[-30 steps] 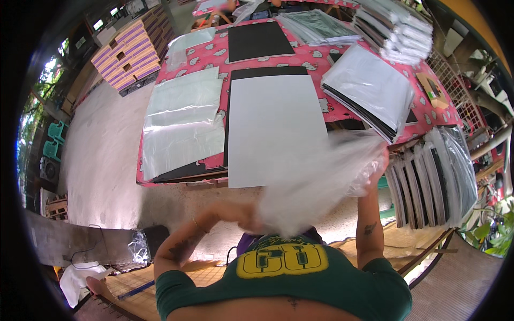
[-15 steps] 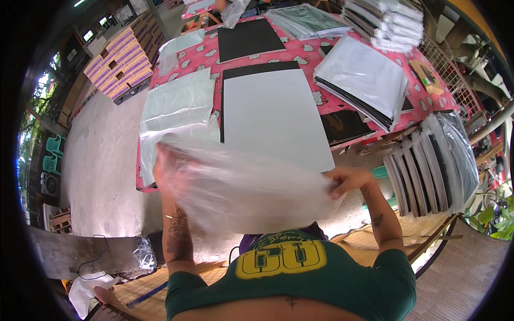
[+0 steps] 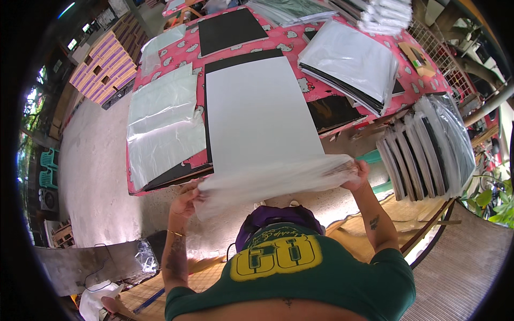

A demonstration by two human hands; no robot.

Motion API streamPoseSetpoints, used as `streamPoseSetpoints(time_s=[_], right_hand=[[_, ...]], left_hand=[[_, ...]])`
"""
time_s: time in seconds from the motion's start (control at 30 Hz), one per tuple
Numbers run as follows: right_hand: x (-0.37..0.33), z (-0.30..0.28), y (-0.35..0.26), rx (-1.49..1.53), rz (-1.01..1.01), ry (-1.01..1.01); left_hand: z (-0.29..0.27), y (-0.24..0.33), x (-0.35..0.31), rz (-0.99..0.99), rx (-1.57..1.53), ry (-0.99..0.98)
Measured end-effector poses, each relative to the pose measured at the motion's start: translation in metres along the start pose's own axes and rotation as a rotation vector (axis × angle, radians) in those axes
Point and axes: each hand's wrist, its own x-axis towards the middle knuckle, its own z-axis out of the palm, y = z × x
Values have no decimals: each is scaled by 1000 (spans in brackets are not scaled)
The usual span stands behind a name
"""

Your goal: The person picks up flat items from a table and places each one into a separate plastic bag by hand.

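A clear plastic bag (image 3: 267, 179) stretches between my two hands at the table's near edge. My left hand (image 3: 186, 198) is closed on its left end, and my right hand (image 3: 357, 175) grips the right end. The bag's mouth lies around or over the near end of a large white sheet (image 3: 257, 107); I cannot tell exactly which. Beneath the sheet is a black board (image 3: 243, 60), its dark margin showing at the far and left sides. Left of it lie flat clear plastic bags (image 3: 166, 107), spread in an overlapping pile.
A pink patterned cloth (image 3: 182, 49) covers the table. Another black board (image 3: 231, 32) lies farther back. Bagged sheets (image 3: 348, 61) are stacked at the right, near a small cardboard box (image 3: 417, 59). More bagged bundles (image 3: 423, 152) stand off the right edge. Stacked cartons (image 3: 104, 67) rise at far left.
The bag has gone from loose and blurred to stretched level across the sheet's near end. My left hand moved down toward me, and my right hand shifted outward to the right.
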Motion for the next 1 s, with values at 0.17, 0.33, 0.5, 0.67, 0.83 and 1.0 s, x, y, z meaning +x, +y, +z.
streamPoseSetpoints(time_s=[0.17, 0.33, 0.5, 0.67, 0.83, 1.0], right_hand=[[6, -59, 17, -725, 154, 288], [43, -19, 49, -1321, -446, 941], [61, -55, 71, -1136, -733, 997], [19, 1, 11, -905, -237, 618], [20, 160, -58, -147, -686, -10], [107, 227, -152, -62, -822, 40]], left_hand=[[-14, -57, 20, -15, 92, 341], [52, -129, 26, 152, 637, 832], [46, -122, 33, 21, 792, 721], [30, -65, 8, 85, 161, 352], [-10, 47, 14, 285, -416, -58], [71, 200, 120, 578, -519, -48]])
